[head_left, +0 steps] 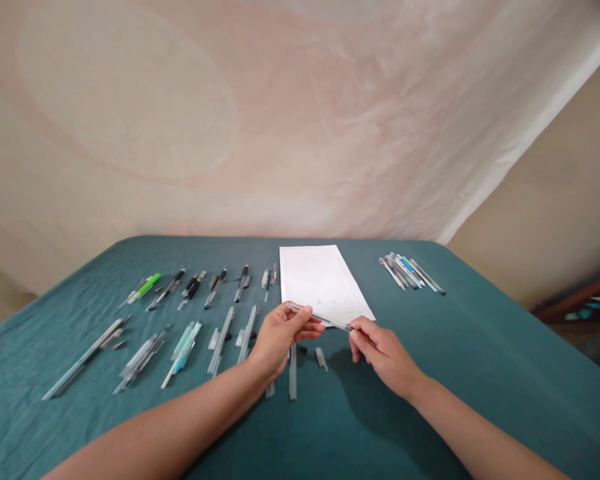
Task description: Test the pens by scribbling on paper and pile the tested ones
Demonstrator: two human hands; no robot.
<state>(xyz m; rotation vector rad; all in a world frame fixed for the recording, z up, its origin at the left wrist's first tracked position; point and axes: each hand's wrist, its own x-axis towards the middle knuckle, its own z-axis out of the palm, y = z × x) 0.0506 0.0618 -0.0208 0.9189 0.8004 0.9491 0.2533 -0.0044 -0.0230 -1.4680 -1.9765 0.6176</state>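
Note:
Between my two hands, just above the near edge of a white sheet of paper, a slim clear-and-grey pen slants down to the right. My left hand pinches its left end between thumb and fingers. At its right end, my right hand closes thumb and fingertips on the tip. Below my hands lie a clear pen tube and a small clear cap. My left hand and wrist partly cover other pen parts on the cloth.
Disassembled pens lie in groups on the left of the green-clothed table, among them a bright green pen, a black-gripped pen, and a pale turquoise pen. A bundle of several pens rests at the back right. A draped backdrop hangs behind.

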